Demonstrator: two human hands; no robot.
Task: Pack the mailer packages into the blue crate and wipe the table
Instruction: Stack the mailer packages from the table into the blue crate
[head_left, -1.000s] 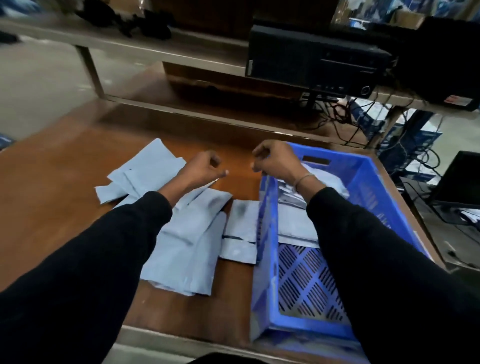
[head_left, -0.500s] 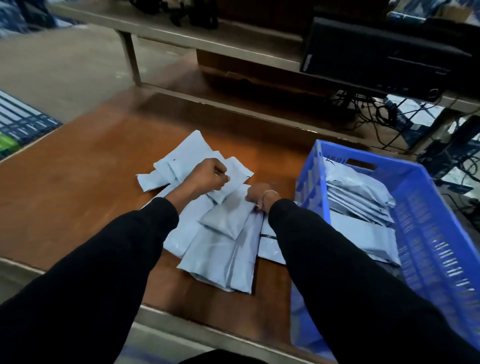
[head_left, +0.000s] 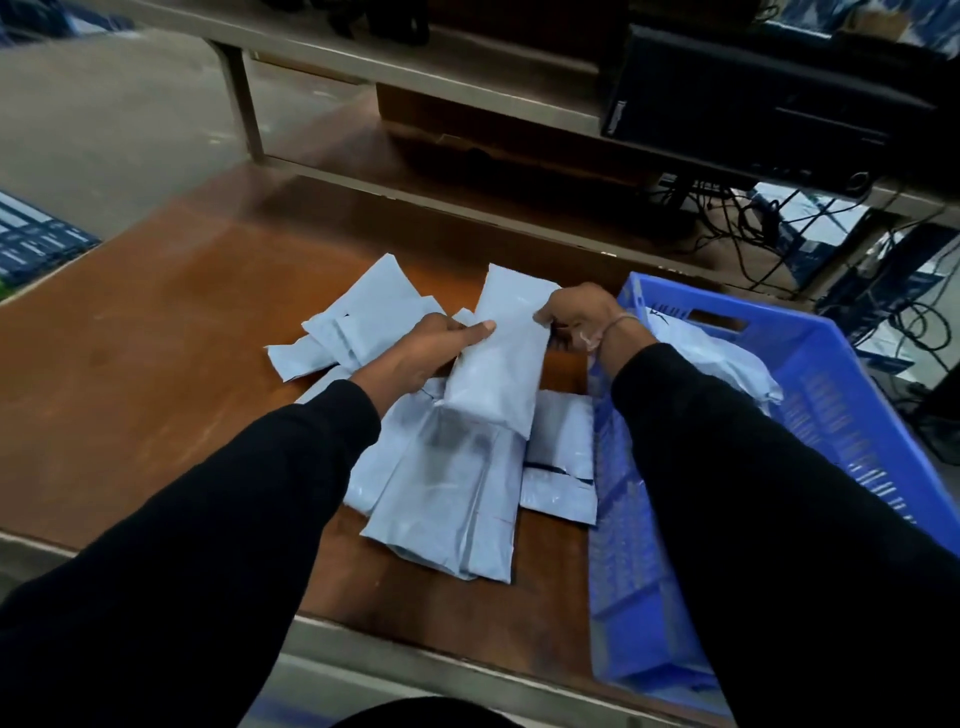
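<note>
Both hands grip one mailer (head_left: 498, 358), our left hand (head_left: 431, 353) curled on its left edge and our right hand (head_left: 576, 317) pinching its upper right edge, lifted above the pile of mailers (head_left: 447, 493). It looks light, soft and slick (best held by its edges). Right of the pile stands the blue crate (head_left: 841, 384), partly filled, on the brown surface (head_left: 156, 353); beyond are a shelf (head_left: 415, 62) and cables (head_left: 753, 228).
</note>
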